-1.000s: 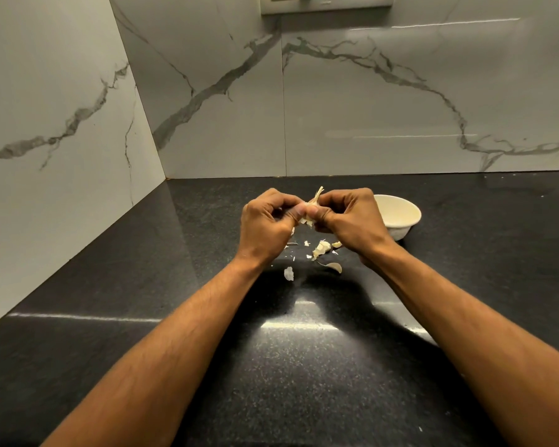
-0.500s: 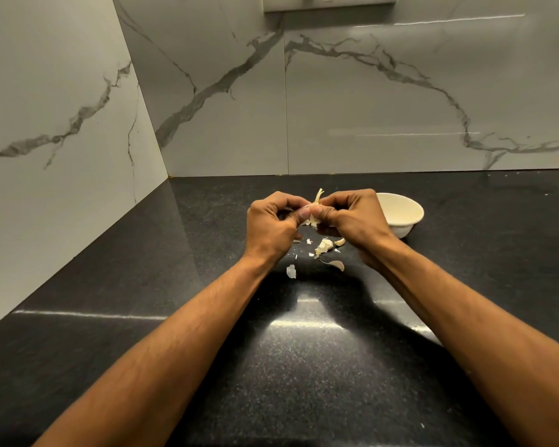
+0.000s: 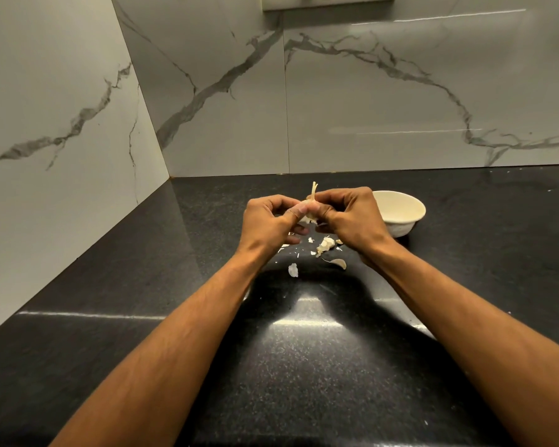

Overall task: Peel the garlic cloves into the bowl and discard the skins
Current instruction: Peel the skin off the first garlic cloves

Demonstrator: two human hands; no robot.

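Your two hands meet above the black countertop (image 3: 304, 366), and the garlic (image 3: 311, 210) sits pinched right between them, raised off the surface. Your left hand (image 3: 268, 222) has its fingers curled in, with the thumb pressed against the left side of the garlic; your right hand (image 3: 349, 217) is curled the same way, thumb and fingertips closing on the garlic's right side. Most of the garlic is hidden by your fingers, so only a pale patch shows between the thumbs, with a dry stem (image 3: 314, 189) sticking up above your knuckles. How much skin remains on it cannot be told from here. Directly below your hands, loose skins (image 3: 326, 245) lie scattered on the countertop, with one larger curved piece (image 3: 339, 262) nearer to you and a small white flake (image 3: 293, 270) off to the left of it. The white bowl (image 3: 400, 214) stands on the countertop just behind and to the right of your right hand, partly covered by it; its contents are not visible from this angle. Marble-patterned wall tiles (image 3: 368, 108) rise behind the counter.
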